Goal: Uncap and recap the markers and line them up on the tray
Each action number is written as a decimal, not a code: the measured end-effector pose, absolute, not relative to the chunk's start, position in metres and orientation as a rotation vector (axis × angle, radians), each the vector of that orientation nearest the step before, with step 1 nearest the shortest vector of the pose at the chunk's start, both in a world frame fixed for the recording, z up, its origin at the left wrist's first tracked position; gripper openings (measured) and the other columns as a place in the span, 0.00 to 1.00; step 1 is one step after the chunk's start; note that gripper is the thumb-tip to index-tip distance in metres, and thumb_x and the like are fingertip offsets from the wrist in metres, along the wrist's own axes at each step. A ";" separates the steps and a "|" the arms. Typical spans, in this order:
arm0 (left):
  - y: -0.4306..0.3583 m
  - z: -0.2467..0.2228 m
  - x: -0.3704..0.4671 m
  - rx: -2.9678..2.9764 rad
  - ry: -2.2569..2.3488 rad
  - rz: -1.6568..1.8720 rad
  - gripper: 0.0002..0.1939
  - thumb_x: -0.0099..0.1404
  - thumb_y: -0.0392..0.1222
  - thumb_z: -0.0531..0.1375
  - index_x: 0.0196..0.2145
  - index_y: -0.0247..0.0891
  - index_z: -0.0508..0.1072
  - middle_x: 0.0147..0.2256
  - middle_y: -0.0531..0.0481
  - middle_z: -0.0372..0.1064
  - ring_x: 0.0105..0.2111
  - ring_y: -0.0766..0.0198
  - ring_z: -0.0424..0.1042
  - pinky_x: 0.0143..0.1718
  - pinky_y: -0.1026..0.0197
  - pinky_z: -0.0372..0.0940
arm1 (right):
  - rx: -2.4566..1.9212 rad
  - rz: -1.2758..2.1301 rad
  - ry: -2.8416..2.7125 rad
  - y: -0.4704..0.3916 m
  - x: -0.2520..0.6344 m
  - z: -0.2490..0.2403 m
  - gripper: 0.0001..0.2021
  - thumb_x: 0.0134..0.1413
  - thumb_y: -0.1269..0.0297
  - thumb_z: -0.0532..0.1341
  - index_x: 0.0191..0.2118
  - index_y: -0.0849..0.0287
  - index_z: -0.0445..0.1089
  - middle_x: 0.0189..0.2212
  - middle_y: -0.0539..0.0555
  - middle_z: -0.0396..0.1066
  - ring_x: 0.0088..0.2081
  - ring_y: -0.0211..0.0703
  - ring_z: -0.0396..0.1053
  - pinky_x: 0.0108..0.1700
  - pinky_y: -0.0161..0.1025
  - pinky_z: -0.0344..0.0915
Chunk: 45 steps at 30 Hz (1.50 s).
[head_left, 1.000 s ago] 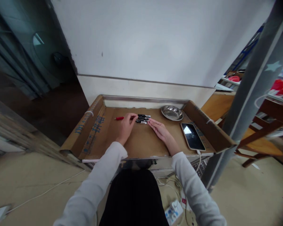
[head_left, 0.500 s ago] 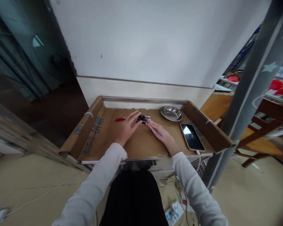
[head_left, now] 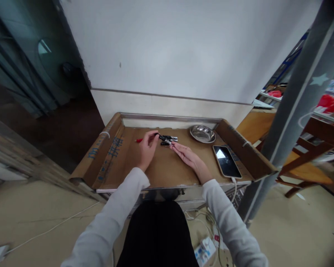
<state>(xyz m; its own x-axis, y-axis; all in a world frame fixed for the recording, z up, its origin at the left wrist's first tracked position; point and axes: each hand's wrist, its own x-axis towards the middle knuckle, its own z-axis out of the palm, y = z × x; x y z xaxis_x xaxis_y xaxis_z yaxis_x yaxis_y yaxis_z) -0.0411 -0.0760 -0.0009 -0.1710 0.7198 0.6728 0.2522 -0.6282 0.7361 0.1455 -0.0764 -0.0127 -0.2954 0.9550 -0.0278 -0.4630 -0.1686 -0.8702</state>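
In the middle of the cardboard-lined table [head_left: 161, 170], my two hands meet at a slim black-and-silver pen-like object [head_left: 163, 139], slanting from upper left to lower right. My left hand [head_left: 148, 150] pinches its black upper end between thumb and fingertips. At the silver lower end, my right hand [head_left: 187, 155] grips it with thumb and fingers. Several similar black-and-silver pieces [head_left: 172, 138] lie just behind and under it. A red pen-like object [head_left: 139, 140] pokes out on the left, partly covered by my left hand.
A shallow round steel dish [head_left: 202, 134] stands at the back right. In front of it lies a phone [head_left: 226, 161] with a white cable [head_left: 235, 189]. Raised cardboard sides border the table left and right. A grey post [head_left: 289, 111] rises beside the right edge.
My left hand, earlier with spread fingers over the pieces, has drawn back left and closed on the object's black end. My right hand has shifted slightly left.
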 end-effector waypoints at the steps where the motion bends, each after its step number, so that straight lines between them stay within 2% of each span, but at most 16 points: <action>1: -0.075 -0.001 -0.041 1.732 1.119 1.872 0.13 0.65 0.46 0.53 0.45 0.38 0.65 0.40 0.45 0.69 0.39 0.65 0.71 0.42 0.60 0.68 | -0.751 1.680 -0.961 -0.076 0.145 -0.013 0.11 0.44 0.70 0.65 0.37 0.61 0.74 0.42 0.53 0.73 0.46 0.38 0.70 0.56 0.35 0.63; 6: -0.068 -0.006 -0.040 1.710 1.081 1.815 0.10 0.63 0.44 0.54 0.41 0.37 0.65 0.38 0.47 0.69 0.37 0.66 0.71 0.40 0.61 0.68 | -0.810 1.542 -0.917 -0.072 0.147 -0.015 0.12 0.40 0.69 0.67 0.36 0.59 0.74 0.40 0.52 0.74 0.44 0.40 0.71 0.56 0.39 0.63; 10: -0.069 -0.013 -0.039 1.983 0.963 1.356 0.05 0.61 0.39 0.55 0.36 0.38 0.67 0.35 0.49 0.70 0.34 0.66 0.71 0.38 0.61 0.67 | -0.848 1.176 -0.822 -0.067 0.155 -0.016 0.13 0.36 0.67 0.69 0.34 0.58 0.73 0.34 0.51 0.75 0.40 0.39 0.72 0.55 0.42 0.63; 14: -0.072 -0.014 -0.040 2.294 0.941 1.052 0.07 0.60 0.33 0.53 0.35 0.40 0.69 0.36 0.50 0.70 0.37 0.64 0.70 0.41 0.59 0.66 | -0.900 0.892 -1.078 -0.069 0.159 -0.017 0.12 0.40 0.61 0.67 0.34 0.58 0.72 0.33 0.52 0.75 0.38 0.41 0.71 0.50 0.43 0.65; 19: -0.066 -0.016 -0.043 2.503 1.121 1.056 0.10 0.59 0.30 0.52 0.35 0.40 0.69 0.40 0.48 0.67 0.44 0.59 0.66 0.49 0.53 0.61 | -0.994 0.756 -1.676 -0.077 0.149 -0.022 0.07 0.49 0.61 0.62 0.35 0.55 0.73 0.34 0.51 0.74 0.38 0.41 0.71 0.45 0.40 0.65; 25: -0.061 -0.021 -0.044 2.519 1.276 1.109 0.12 0.58 0.30 0.52 0.38 0.39 0.69 0.41 0.47 0.65 0.44 0.58 0.64 0.51 0.51 0.57 | -0.964 0.526 -2.214 -0.083 0.138 -0.018 0.11 0.58 0.66 0.53 0.43 0.50 0.71 0.42 0.51 0.71 0.45 0.41 0.67 0.50 0.40 0.60; 30: -0.069 -0.017 -0.047 2.515 1.155 1.039 0.12 0.56 0.30 0.53 0.38 0.39 0.68 0.39 0.48 0.64 0.43 0.60 0.64 0.49 0.55 0.59 | -1.119 0.158 -2.223 -0.090 0.154 -0.014 0.13 0.56 0.62 0.57 0.47 0.55 0.68 0.41 0.55 0.70 0.44 0.45 0.64 0.47 0.43 0.60; 33: -0.071 -0.017 -0.048 2.499 1.110 0.973 0.06 0.59 0.37 0.55 0.35 0.39 0.68 0.36 0.49 0.64 0.40 0.60 0.65 0.45 0.56 0.61 | -1.289 -0.011 -2.207 -0.090 0.161 -0.016 0.11 0.57 0.60 0.56 0.41 0.56 0.71 0.36 0.55 0.68 0.40 0.46 0.63 0.43 0.41 0.59; 36: -0.069 -0.019 -0.047 2.490 1.128 0.942 0.05 0.61 0.40 0.54 0.33 0.39 0.68 0.34 0.49 0.63 0.38 0.61 0.65 0.43 0.57 0.62 | -1.401 -0.099 -2.222 -0.087 0.158 -0.018 0.10 0.58 0.59 0.54 0.39 0.55 0.71 0.34 0.55 0.68 0.38 0.45 0.63 0.40 0.40 0.57; 45: -0.053 -0.021 -0.035 2.509 1.221 1.120 0.06 0.61 0.33 0.53 0.37 0.38 0.65 0.38 0.48 0.60 0.40 0.61 0.64 0.45 0.56 0.61 | -1.584 -0.242 -2.122 -0.068 0.144 -0.018 0.08 0.59 0.61 0.52 0.39 0.59 0.65 0.35 0.56 0.69 0.38 0.45 0.64 0.39 0.39 0.52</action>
<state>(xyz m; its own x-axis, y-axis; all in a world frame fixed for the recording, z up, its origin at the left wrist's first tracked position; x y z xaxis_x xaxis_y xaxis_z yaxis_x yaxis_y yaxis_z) -0.0347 -0.0526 -0.0210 0.3952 0.7248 0.5643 0.6248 -0.6625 0.4133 0.1436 -0.0681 -0.0176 -0.2167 0.8543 0.4725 0.9387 0.3152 -0.1394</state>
